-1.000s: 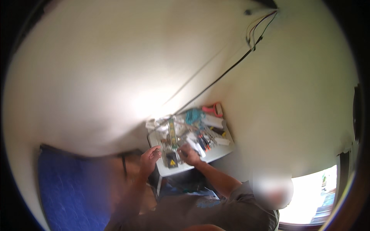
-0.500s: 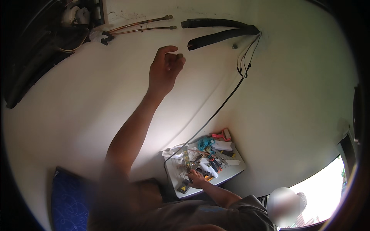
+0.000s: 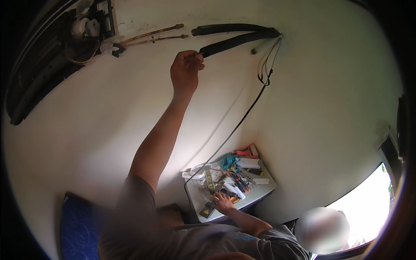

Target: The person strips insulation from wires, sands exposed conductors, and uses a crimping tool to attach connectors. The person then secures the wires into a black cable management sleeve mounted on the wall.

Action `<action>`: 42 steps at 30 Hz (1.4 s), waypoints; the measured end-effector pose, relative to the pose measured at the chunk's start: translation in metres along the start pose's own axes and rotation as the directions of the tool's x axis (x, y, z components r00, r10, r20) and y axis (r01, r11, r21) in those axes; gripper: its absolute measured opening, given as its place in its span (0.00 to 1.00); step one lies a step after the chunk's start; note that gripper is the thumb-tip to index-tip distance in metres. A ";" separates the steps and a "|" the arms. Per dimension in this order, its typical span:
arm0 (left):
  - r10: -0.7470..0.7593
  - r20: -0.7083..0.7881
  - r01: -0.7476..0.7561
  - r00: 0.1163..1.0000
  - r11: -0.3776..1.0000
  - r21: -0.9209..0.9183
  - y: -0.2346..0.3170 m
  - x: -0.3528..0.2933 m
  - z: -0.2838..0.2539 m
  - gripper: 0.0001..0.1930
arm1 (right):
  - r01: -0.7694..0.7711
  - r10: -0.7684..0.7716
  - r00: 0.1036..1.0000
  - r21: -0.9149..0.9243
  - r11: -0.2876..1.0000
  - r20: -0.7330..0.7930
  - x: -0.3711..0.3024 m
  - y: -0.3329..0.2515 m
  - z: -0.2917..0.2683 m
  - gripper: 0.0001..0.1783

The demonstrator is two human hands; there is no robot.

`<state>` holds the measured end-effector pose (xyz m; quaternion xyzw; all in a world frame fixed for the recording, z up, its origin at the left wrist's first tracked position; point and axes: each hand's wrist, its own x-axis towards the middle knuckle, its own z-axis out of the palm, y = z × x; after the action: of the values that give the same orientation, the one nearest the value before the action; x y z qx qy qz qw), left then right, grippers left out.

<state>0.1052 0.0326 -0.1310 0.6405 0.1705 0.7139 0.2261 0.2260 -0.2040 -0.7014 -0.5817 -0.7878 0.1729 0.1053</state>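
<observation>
My left hand [image 3: 185,71] is raised to the white wall, its fingers pinched shut on the free end of the lower black foam-covered pipe [image 3: 238,41]. A second black foam-covered pipe [image 3: 225,28] runs just above it. Two thin copper pipes [image 3: 151,34] reach toward them from the left, ending a little short. Far below, my right hand [image 3: 223,202] rests with fingers spread on tools lying on a small grey table [image 3: 266,194]. I cannot tell whether it grips any of them.
An opened dark wall unit [image 3: 47,65] hangs at the upper left. Thin cables [image 3: 264,69] drop from the pipe hole, one reaching down to the table. A yellow-green level [image 3: 209,180] and red-handled tool [image 3: 247,151] lie there. Blue cushion [image 3: 78,229] lower left; bright window [image 3: 368,216] lower right.
Both hands were down at the table a second ago. My left arm has risen to the wall, moved right and closed on the pipe end. The right hand stayed on the tools.
</observation>
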 end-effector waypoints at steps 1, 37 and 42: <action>-0.019 -0.012 0.018 1.000 1.000 -0.017 0.001 0.000 0.001 0.11 | -0.010 0.010 1.000 -0.010 1.000 -0.017 -0.002 -0.002 0.000 0.31; -0.212 -0.035 0.203 0.977 0.962 -0.182 -0.020 0.015 0.033 0.11 | 0.063 0.058 0.895 0.254 0.965 -0.442 -0.012 0.020 -0.017 0.09; -0.166 -0.081 0.154 0.983 0.978 -0.141 -0.012 0.019 0.028 0.13 | 0.124 0.013 0.905 0.294 0.948 -0.424 0.005 0.011 -0.025 0.07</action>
<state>0.1328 0.0512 -0.1182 0.5745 0.1835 0.7319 0.3172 0.2431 -0.1926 -0.6827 -0.5580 -0.7252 0.1635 0.3687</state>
